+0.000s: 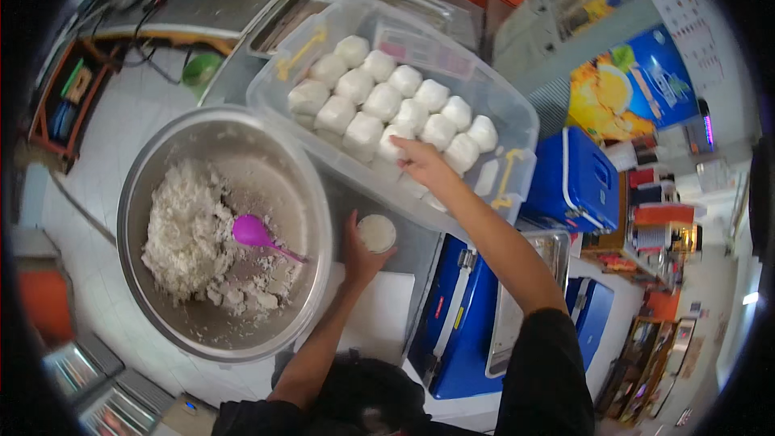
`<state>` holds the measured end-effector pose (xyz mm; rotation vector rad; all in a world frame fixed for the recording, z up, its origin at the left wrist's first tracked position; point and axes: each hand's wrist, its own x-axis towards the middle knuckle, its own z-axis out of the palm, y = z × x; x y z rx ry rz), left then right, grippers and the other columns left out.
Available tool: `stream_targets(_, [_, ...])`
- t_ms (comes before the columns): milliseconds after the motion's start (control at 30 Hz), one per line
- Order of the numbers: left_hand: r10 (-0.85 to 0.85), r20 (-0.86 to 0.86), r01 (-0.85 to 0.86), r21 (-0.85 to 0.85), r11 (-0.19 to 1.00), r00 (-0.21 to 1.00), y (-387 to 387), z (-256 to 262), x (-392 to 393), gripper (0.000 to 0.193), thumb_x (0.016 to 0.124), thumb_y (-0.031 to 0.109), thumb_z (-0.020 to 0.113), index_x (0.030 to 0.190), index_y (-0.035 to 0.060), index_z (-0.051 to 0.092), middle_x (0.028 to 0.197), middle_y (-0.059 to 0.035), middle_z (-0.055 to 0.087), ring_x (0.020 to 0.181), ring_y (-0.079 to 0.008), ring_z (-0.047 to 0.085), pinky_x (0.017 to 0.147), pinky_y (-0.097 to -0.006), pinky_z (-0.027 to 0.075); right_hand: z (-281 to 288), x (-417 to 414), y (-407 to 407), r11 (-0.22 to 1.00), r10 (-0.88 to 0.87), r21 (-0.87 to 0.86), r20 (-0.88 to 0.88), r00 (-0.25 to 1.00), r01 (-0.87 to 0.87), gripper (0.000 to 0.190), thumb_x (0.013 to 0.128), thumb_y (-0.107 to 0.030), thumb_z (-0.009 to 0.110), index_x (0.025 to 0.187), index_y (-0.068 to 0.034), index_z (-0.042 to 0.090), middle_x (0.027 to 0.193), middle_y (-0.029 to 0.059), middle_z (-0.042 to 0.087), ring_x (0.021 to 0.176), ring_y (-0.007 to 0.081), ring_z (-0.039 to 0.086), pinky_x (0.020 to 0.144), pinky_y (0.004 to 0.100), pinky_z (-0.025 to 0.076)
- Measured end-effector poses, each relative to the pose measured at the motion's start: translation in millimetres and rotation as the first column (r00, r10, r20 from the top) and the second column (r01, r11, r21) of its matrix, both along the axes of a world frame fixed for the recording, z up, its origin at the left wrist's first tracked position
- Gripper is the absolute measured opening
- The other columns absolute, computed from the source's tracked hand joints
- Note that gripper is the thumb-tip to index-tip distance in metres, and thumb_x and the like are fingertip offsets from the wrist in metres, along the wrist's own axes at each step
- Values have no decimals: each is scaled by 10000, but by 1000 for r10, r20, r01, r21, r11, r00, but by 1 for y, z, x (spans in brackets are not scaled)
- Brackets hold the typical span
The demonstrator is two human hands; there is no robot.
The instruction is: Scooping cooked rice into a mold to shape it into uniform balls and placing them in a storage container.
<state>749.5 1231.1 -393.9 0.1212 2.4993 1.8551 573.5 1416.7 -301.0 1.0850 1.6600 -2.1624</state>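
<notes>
My left hand (365,254) holds a small round container filled with white food (376,234), just right of the metal bowl. In that wide metal bowl (224,354) lie a heap of cooked white rice (187,230) and a purple plastic scoop (251,231). My right hand (418,160) reaches into a clear plastic tub (521,115) holding several white wrapped bundles (382,102) in rows. Its fingers touch a bundle (392,140) near the tub's front side; whether they grip it I cannot tell.
Metal trays (303,6) lie behind the tub. A blue cooler (460,327) and a metal tray (511,321) stand to the right of the table, with another blue cooler (572,181) beyond the tub. A white sheet or board (378,315) lies between my arms.
</notes>
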Motion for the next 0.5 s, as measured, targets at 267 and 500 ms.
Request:
stream_targets(267, [-42,19,40,120,992,999,-18,0,4,1210,589,83,934,1523,35,164,1349,-172,490,1251,-329,506,1095,-446,397,108,58,-19,997,58,64,-230,972,-44,340,971,-209,645,1239,-12,572,1122,106,632,1028,184,606,891,345,493])
stream_targets(500, [-166,-12,163,263,951,986,-32,92,52,1208,609,90,923,1517,43,127,1344,-177,498,1254,-315,522,1077,-450,408,82,286,-106,711,-140,574,-451,882,406,270,1031,-192,555,1218,-4,606,1042,92,648,987,141,601,927,302,458])
